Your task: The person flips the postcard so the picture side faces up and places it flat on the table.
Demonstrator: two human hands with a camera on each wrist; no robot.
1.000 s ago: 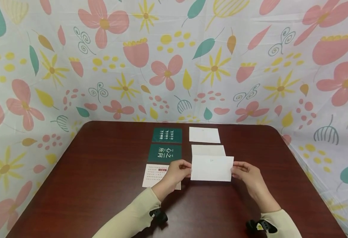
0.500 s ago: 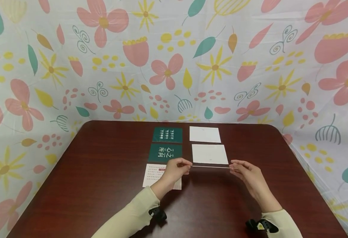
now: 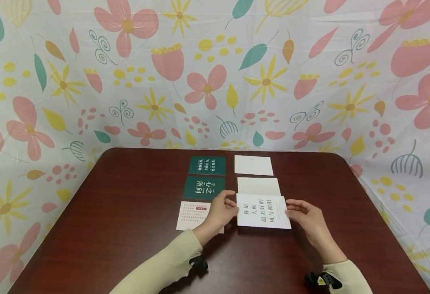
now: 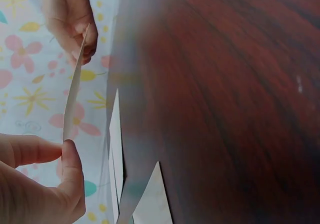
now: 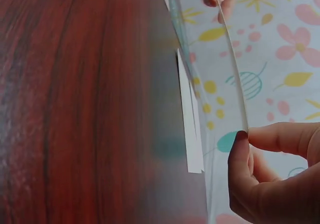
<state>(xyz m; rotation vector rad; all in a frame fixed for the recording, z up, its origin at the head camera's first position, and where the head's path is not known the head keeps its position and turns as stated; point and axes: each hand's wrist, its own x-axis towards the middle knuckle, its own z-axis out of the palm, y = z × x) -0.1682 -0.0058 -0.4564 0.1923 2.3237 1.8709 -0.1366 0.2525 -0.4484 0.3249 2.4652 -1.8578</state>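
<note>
A white card (image 3: 263, 212) with large dark Chinese characters is held above the table by both hands. My left hand (image 3: 218, 212) is at its left edge, and in the left wrist view thumb and finger pinch the card (image 4: 73, 99). The right hand (image 3: 308, 218) pinches the opposite edge, seen close in the right wrist view (image 5: 275, 166). Behind the held card lies a white card (image 3: 258, 185), partly covered by it. Farther back is another white card (image 3: 253, 165). A pale card with red print (image 3: 191, 214) lies partly under my left forearm and hand.
Two dark green cards with white characters, the far one (image 3: 207, 165) and the nearer one (image 3: 193, 188), lie in the left column. The brown wooden table (image 3: 126, 228) meets a floral cloth (image 3: 207, 87) at its back edge.
The held card has turned over: first a nearly blank face showed, then its thin edge, and now the face with large characters. Both hands stay at its sides.
</note>
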